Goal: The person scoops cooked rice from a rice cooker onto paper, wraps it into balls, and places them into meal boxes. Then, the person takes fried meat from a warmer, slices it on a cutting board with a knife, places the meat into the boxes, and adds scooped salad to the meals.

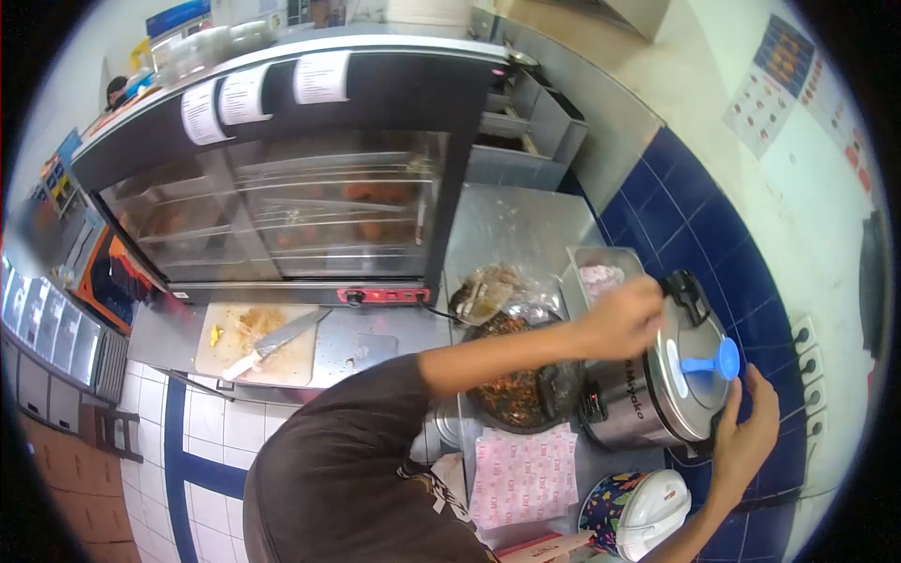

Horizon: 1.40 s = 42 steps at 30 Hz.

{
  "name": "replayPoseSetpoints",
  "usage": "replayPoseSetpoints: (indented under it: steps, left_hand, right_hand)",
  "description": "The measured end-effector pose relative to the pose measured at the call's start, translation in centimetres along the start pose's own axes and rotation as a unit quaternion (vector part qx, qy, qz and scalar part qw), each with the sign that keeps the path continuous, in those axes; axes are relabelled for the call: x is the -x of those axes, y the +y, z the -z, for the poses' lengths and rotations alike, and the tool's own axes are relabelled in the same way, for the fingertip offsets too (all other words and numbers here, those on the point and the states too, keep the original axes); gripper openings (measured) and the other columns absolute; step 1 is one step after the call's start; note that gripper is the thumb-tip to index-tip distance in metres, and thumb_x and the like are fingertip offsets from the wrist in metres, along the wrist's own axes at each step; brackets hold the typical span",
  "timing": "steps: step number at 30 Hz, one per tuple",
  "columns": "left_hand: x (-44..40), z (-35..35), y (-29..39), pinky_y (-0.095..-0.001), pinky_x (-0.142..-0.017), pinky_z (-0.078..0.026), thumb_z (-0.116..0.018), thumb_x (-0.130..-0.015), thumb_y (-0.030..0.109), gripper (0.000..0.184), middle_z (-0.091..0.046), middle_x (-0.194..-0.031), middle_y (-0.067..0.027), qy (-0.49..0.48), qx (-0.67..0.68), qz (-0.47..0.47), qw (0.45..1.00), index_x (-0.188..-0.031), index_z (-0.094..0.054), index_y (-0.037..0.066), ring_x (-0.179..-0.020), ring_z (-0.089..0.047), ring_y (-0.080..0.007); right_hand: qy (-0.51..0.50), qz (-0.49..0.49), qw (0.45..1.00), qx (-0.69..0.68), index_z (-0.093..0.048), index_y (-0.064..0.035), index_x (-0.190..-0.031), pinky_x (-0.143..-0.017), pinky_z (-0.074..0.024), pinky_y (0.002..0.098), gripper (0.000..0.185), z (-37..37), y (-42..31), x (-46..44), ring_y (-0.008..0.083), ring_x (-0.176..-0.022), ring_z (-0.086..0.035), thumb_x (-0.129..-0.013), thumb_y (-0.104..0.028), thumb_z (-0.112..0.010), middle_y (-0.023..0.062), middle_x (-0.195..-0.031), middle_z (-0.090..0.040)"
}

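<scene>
A large metal rice cooker [629, 403] stands at the right with its lid [699, 403] down. My left hand [624, 319] is above the cooker's left side, near the black latch [687, 296], its fingers curled; what they hold, if anything, is hidden. My right hand [747, 436] is at the lid's right edge, thumb and fingers apart, beside a blue scoop [721, 360] resting on the lid. Left of the cooker is a dark pan [511, 394] of chopped food.
A glass-fronted warming cabinet [282, 216] fills the upper left. A knife [277, 342] lies on a cutting board [298, 361]. Patterned paper [526, 479], a white-lidded container [657, 511] and a metal tray [601, 258] surround the cooker. Sockets [809, 375] line the wall.
</scene>
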<state>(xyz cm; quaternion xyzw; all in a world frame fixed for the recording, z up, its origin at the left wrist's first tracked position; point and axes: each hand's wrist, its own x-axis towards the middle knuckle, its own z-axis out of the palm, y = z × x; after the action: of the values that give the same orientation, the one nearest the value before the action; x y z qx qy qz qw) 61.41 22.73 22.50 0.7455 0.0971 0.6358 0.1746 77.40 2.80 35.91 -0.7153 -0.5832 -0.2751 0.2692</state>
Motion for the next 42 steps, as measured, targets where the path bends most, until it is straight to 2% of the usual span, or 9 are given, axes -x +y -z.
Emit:
replayPoseSetpoints:
  steps: [3,8,15,20,24,28,30,33,42]
  left_hand:
    - [1.5,21.3,4.3,-0.0401,-0.075,-0.046,-0.066,-0.083,0.006,0.007,-0.057,-0.08,-0.0113,0.21,-0.191,0.015,0.959,-0.076,-0.064,0.006,-0.083,-0.057,-0.0303]
    - [1.3,49.3,11.7,-0.0352,-0.086,-0.046,-0.068,-0.095,0.018,0.034,-0.062,-0.108,-0.0132,0.517,-0.566,-0.068,0.639,-0.121,-0.058,-0.002,-0.097,-0.059,-0.0239]
    - [2.6,59.1,13.1,-0.0269,-0.075,-0.051,-0.07,-0.095,0.017,0.025,-0.071,-0.099,-0.0095,0.302,-0.23,0.282,0.881,-0.105,-0.065,-0.005,-0.088,-0.066,-0.0126]
    - [3.4,57.5,16.4,-0.0277,-0.084,-0.051,-0.065,-0.098,0.009,0.013,-0.07,-0.101,-0.0076,0.331,0.161,0.112,0.923,-0.108,-0.065,0.0,-0.091,-0.065,-0.0128]
    - [1.4,56.0,13.0,-0.0288,-0.084,-0.048,-0.067,-0.096,0.016,0.015,-0.071,-0.101,-0.0038,0.234,-0.22,0.204,0.925,-0.101,-0.072,0.002,-0.089,-0.062,-0.0114]
    - [0.7,53.0,9.2,-0.0323,-0.081,-0.05,-0.072,-0.093,0.021,0.026,-0.074,-0.105,-0.0103,0.196,-0.406,0.169,0.876,-0.109,-0.075,0.001,-0.089,-0.066,-0.0182]
    - [3.6,49.1,8.6,-0.0232,-0.069,-0.047,-0.071,-0.094,0.015,0.018,-0.07,-0.101,-0.0106,0.182,-0.134,0.189,0.955,-0.104,-0.073,0.0,-0.083,-0.061,-0.0131]
    - [12.3,41.7,6.5,-0.0233,-0.072,-0.047,-0.067,-0.094,0.004,0.008,-0.066,-0.097,-0.0062,0.026,0.047,0.253,0.966,-0.1,-0.069,-0.001,-0.084,-0.058,-0.0112]
    - [28.8,12.2,22.4,-0.0206,-0.067,-0.044,-0.067,-0.093,-0.001,0.005,-0.069,-0.09,0.0,-0.462,0.377,0.429,0.678,-0.097,-0.068,0.001,-0.078,-0.057,-0.0034]
  right_hand:
    - [-0.022,0.131,0.977,-0.168,-0.071,0.0016,-0.102,-0.086,-0.0511,0.0358,0.016,0.1,-9.7,-1.2,0.0305,-0.095,-0.069,-0.089,-0.008,-0.069,0.0168,-0.101,-0.072]
    - [-0.02,0.223,0.86,-0.459,-0.074,0.0006,-0.098,-0.08,-0.0545,0.0304,0.013,-3.8,-29.2,-6.1,0.0201,-0.085,-0.074,-0.091,-0.01,-0.069,0.0137,-0.091,-0.075]
    - [-0.08,0.047,0.772,-0.628,-0.071,0.0041,-0.099,-0.08,-0.0568,0.0323,0.049,-10.5,-50.2,-10.7,0.0215,-0.084,-0.075,-0.081,-0.041,-0.079,0.018,-0.091,-0.076]
    - [-0.027,0.016,0.799,-0.6,-0.067,0.0084,-0.104,-0.073,-0.0568,0.0277,0.06,-12.9,-53.5,-10.1,0.0174,-0.08,-0.072,-0.075,-0.041,-0.087,0.0162,-0.09,-0.074]
    - [-0.048,0.028,0.714,-0.698,-0.071,0.0055,-0.098,-0.063,-0.0574,0.0313,0.032,-12.0,-54.2,-9.2,0.0187,-0.072,-0.072,-0.077,-0.017,-0.082,0.0134,-0.083,-0.075]
    - [0.075,-0.099,0.769,-0.627,-0.057,0.0001,-0.114,-0.09,-0.0515,0.0483,0.045,-14.8,-52.1,-4.8,0.0409,-0.107,-0.063,-0.072,-0.008,-0.07,0.0274,-0.11,-0.063]
    - [0.12,-0.058,0.716,-0.685,-0.066,-0.0036,-0.098,-0.088,-0.0501,0.0508,0.021,-11.6,-45.6,3.0,0.0431,-0.097,-0.063,-0.077,-0.003,-0.061,0.0221,-0.088,-0.066]
    - [0.155,-0.032,0.827,-0.539,-0.072,-0.0028,-0.093,-0.067,-0.0508,0.042,0.015,-10.1,-35.3,15.5,0.0326,-0.075,-0.065,-0.086,-0.006,-0.059,0.0154,-0.081,-0.066]
    - [0.021,-0.505,0.786,-0.357,-0.072,-0.0011,-0.101,-0.058,-0.0393,0.0251,0.018,2.9,-20.6,44.6,0.0066,-0.068,-0.052,-0.091,-0.016,-0.073,0.0025,-0.085,-0.069]
